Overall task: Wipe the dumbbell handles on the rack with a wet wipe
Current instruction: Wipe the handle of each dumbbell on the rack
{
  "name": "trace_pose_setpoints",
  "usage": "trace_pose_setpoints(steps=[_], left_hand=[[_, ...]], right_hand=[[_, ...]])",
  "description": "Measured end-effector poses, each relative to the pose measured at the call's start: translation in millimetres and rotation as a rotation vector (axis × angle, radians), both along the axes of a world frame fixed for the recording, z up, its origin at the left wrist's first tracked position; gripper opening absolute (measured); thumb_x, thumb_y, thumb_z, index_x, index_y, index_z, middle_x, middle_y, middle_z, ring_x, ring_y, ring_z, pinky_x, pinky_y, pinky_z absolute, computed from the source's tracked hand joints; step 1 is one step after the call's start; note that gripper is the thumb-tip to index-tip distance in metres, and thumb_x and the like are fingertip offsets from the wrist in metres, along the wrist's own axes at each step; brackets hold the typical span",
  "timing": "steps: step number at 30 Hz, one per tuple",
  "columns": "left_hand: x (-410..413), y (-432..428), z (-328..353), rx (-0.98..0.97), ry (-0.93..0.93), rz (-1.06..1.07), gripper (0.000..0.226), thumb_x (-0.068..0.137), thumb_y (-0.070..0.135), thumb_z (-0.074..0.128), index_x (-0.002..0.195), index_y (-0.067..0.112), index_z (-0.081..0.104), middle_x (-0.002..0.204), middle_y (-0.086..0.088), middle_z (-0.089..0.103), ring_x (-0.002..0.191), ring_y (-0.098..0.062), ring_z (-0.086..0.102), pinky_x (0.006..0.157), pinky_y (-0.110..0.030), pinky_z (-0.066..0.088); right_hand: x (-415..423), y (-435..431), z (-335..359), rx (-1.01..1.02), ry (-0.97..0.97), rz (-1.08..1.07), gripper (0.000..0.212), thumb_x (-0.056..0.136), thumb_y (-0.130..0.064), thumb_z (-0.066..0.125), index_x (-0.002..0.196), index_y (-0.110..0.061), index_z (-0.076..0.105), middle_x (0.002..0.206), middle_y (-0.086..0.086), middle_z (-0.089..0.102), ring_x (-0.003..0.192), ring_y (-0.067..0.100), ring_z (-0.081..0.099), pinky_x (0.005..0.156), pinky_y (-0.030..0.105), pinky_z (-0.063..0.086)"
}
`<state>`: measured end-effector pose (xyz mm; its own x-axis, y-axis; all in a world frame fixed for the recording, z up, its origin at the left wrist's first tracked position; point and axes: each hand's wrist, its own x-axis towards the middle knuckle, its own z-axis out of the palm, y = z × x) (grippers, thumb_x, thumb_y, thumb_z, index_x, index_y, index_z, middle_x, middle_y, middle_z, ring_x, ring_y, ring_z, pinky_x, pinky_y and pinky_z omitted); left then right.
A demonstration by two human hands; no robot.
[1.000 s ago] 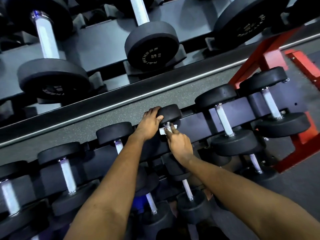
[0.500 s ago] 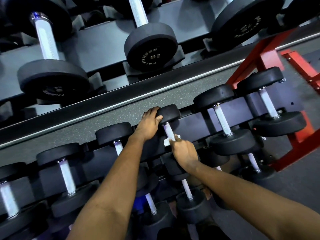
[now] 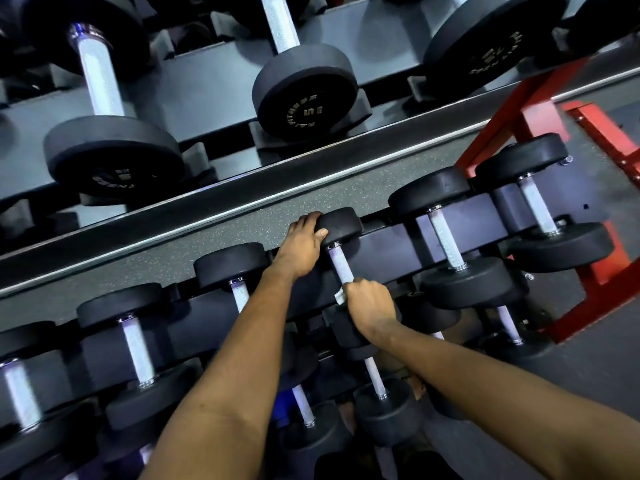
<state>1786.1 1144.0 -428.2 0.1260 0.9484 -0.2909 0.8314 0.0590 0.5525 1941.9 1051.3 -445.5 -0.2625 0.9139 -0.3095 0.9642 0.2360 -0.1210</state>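
A small black dumbbell lies on the top tier of the rack (image 3: 388, 251). My left hand (image 3: 301, 247) grips its far head (image 3: 339, 223), fingers curled over the top. Its pale knurled handle (image 3: 339, 266) shows bare in the upper part. My right hand (image 3: 370, 303) is curled round the lower end of that handle with a white wet wipe (image 3: 340, 296) in it; only a corner of the wipe sticks out at the left of my fist. The dumbbell's near head is hidden under my right hand.
More dumbbells sit on either side in the same row, one to the left (image 3: 239, 289) and one to the right (image 3: 446, 244). Lower tiers hold further dumbbells (image 3: 375, 379). A mirror behind reflects larger dumbbells (image 3: 304, 91). The red rack frame (image 3: 533, 112) stands at right.
My right hand has slid with the wipe down the handle, from just under the far head to the near end. My left hand has stayed on the far head.
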Motion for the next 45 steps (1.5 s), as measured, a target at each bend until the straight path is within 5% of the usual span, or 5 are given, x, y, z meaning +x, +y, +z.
trace_pose_setpoints(steps=[15,23,30,39,45], left_hand=[[-6,2,-2,-0.011,-0.025,-0.012,0.047,0.106,0.030,0.041,0.149,0.016,0.034,0.148,-0.015,0.043,0.135,-0.035,0.037,0.114,-0.044,0.030],[-8,4,-2,-0.016,-0.049,-0.023,0.045,0.105,0.029,0.042,0.149,0.017,0.035,0.147,-0.013,0.044,0.135,-0.033,0.038,0.113,-0.042,0.031],[-11,5,-4,-0.003,-0.067,-0.025,0.045,0.104,0.030,0.045,0.148,0.018,0.039,0.145,-0.012,0.047,0.134,-0.031,0.041,0.111,-0.039,0.033],[-18,7,0,-0.004,-0.121,0.006,0.044,0.101,0.034,0.053,0.144,0.025,0.047,0.139,-0.006,0.058,0.126,-0.028,0.054,0.106,-0.034,0.043],[-18,6,0,0.011,-0.136,0.019,0.044,0.101,0.034,0.054,0.144,0.025,0.048,0.138,-0.006,0.059,0.126,-0.026,0.055,0.105,-0.030,0.041]], right_hand=[[-7,17,-16,0.173,0.329,-0.197,0.015,0.090,-0.006,0.057,0.103,-0.009,0.064,0.096,0.011,0.055,0.069,0.036,0.062,0.054,0.038,0.043],[-37,31,-25,0.239,0.792,-0.630,0.031,0.082,-0.008,0.071,0.113,-0.008,0.065,0.123,0.006,0.062,0.104,0.026,0.062,0.092,0.031,0.047],[-43,44,-25,0.155,0.984,-0.923,0.019,0.085,-0.025,0.070,0.101,-0.014,0.069,0.090,0.007,0.074,0.086,0.028,0.069,0.076,0.036,0.054],[-51,31,-31,0.344,0.500,-0.486,0.022,0.079,-0.014,0.070,0.099,-0.013,0.063,0.102,0.007,0.069,0.085,0.030,0.066,0.075,0.037,0.048],[-48,36,-34,0.139,0.647,-0.732,0.034,0.087,-0.031,0.069,0.114,-0.012,0.061,0.096,0.016,0.071,0.086,0.038,0.066,0.072,0.038,0.051]])
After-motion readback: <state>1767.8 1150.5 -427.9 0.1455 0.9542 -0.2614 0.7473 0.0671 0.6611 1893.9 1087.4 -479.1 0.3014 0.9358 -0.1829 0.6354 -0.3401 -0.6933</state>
